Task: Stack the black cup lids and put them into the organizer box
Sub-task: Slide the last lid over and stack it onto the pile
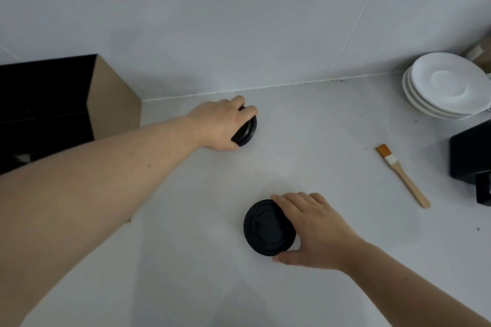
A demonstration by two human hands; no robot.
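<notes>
Two black cup lids lie on the white counter. The far lid [248,129] sits near the back wall, mostly covered by my left hand [221,123], whose fingers curl over its rim and grip it. The near lid [267,227] lies flat in the middle of the counter, top side up. My right hand [314,229] holds it by the right edge, fingers on the far rim and thumb on the near rim. The organizer box [111,103], brown cardboard outside and black inside, stands at the left against the wall.
A stack of white saucers [446,85] sits at the back right. A small wooden-handled brush [402,178] lies right of the lids. A black appliance [473,159] stands at the right edge. The tiled wall closes off the back.
</notes>
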